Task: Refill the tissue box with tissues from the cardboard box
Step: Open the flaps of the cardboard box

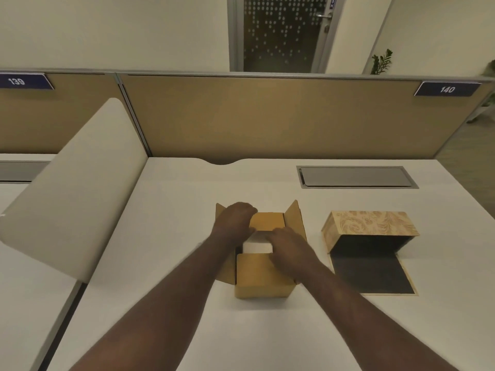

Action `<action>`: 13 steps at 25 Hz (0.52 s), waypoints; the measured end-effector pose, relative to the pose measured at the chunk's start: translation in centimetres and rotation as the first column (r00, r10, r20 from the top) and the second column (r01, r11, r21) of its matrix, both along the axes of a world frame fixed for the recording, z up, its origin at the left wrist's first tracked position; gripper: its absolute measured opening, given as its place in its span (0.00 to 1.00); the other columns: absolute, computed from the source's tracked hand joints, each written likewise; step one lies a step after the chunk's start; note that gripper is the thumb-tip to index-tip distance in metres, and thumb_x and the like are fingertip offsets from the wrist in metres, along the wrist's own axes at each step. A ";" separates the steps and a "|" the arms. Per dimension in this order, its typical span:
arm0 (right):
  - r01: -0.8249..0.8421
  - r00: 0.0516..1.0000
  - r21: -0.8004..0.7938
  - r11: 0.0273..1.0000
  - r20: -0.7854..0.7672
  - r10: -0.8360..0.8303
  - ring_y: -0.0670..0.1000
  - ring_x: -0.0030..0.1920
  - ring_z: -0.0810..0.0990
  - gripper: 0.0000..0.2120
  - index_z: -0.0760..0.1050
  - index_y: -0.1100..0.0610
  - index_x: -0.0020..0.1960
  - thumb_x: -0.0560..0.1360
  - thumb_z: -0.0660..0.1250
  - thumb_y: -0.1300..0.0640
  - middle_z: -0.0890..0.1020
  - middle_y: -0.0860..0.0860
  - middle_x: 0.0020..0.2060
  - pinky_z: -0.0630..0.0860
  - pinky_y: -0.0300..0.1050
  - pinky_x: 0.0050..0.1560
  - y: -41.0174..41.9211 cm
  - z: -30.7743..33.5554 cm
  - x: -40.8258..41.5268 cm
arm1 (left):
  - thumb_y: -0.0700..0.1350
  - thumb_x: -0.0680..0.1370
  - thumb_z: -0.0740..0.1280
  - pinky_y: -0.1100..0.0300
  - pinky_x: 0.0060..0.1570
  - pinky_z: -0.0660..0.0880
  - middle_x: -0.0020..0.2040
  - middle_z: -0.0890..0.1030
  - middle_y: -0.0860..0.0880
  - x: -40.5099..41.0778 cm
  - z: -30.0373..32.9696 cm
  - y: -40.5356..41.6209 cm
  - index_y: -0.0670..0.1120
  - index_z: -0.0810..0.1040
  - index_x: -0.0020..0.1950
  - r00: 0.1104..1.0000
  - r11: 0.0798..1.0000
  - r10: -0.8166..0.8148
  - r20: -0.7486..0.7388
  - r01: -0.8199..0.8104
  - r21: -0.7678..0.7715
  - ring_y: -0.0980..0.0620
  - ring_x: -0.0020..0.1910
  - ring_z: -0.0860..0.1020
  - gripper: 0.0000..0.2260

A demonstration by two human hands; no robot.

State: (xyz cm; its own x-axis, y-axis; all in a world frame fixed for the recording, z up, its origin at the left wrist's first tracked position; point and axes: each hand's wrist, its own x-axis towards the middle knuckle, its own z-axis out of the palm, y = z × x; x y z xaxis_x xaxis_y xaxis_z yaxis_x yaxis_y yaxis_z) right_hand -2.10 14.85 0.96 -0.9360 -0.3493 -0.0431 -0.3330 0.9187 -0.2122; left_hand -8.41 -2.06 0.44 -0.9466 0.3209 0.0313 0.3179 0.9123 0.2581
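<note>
Now both hands work at the open cardboard box to free the tissue stack.

On the white tabletop the patterned tissue box lies near the right, on its side, dark hollow open toward the person, its flap flat on the surface; left of it stands the cardboard box, flaps raised; the left hand curls over the far flap, pressing it back, holding nothing else; the right hand rests half-closed at the edge of the white tissue stack, whether it grips I cannot tell; best, I judge, to spread the flaps wide, pinch the stack from both sides, and lift it straight up so the sheets stay squared.
</note>
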 end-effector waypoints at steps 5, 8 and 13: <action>-0.126 0.981 0.231 0.965 0.174 0.086 0.58 0.52 0.78 0.10 0.77 0.60 0.54 0.77 0.62 0.56 0.81 0.57 0.52 0.74 0.52 0.50 0.1 -2.7 0.1 | 0.47 0.74 0.71 0.54 0.57 0.75 0.60 0.80 0.48 -1.0 -1.4 0.2 0.47 0.78 0.63 0.996 0.984 0.011 0.091 0.005 -0.181 0.47 0.58 0.78 0.18; -0.141 0.981 0.216 0.966 0.163 0.106 0.57 0.49 0.78 0.10 0.78 0.59 0.52 0.77 0.62 0.56 0.81 0.56 0.49 0.72 0.50 0.47 0.6 -2.8 -0.3 | 0.45 0.74 0.70 0.54 0.52 0.77 0.57 0.81 0.47 -1.2 -1.7 -0.3 0.46 0.79 0.60 0.991 0.985 0.047 0.124 -0.025 -0.172 0.47 0.55 0.79 0.15; -0.090 0.987 0.046 0.995 0.141 0.082 0.54 0.42 0.79 0.11 0.80 0.56 0.49 0.77 0.58 0.59 0.82 0.53 0.45 0.75 0.45 0.43 1.7 -1.5 -0.3 | 0.45 0.75 0.69 0.53 0.55 0.75 0.59 0.80 0.50 -2.5 -1.2 -1.1 0.49 0.79 0.62 0.988 0.995 0.041 0.147 -0.026 -0.101 0.48 0.58 0.77 0.15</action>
